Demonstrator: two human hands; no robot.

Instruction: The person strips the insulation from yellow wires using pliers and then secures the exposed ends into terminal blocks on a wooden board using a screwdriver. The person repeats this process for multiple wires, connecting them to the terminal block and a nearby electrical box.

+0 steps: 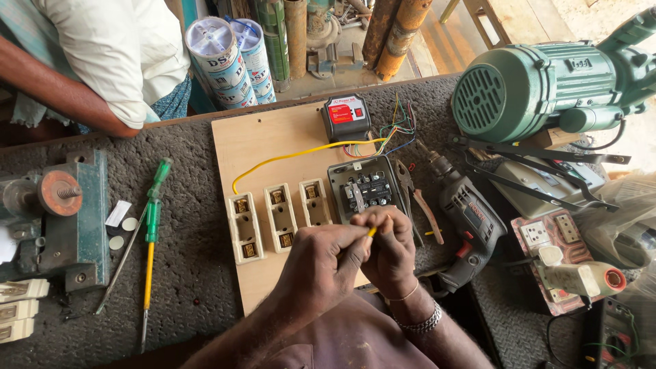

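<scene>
Both my hands meet over the near edge of a plywood board [256,140]. My left hand [321,263] and my right hand [389,249] pinch the end of a yellow wire [294,154] between their fingertips. The wire runs up and across the board toward a black and red box [346,117]. Just beyond my fingers sits an open grey switch box [362,188] with terminals inside. Three cream fuse holders [277,217] stand in a row to its left. A bundle of coloured wires [395,130] hangs from the black box.
A drill [468,219] and pliers [417,201] lie right of the board. A green motor [540,85] sits at back right. Screwdrivers [152,225] and a green vise [58,219] are on the left. Another person's arm [61,85] leans on the far edge.
</scene>
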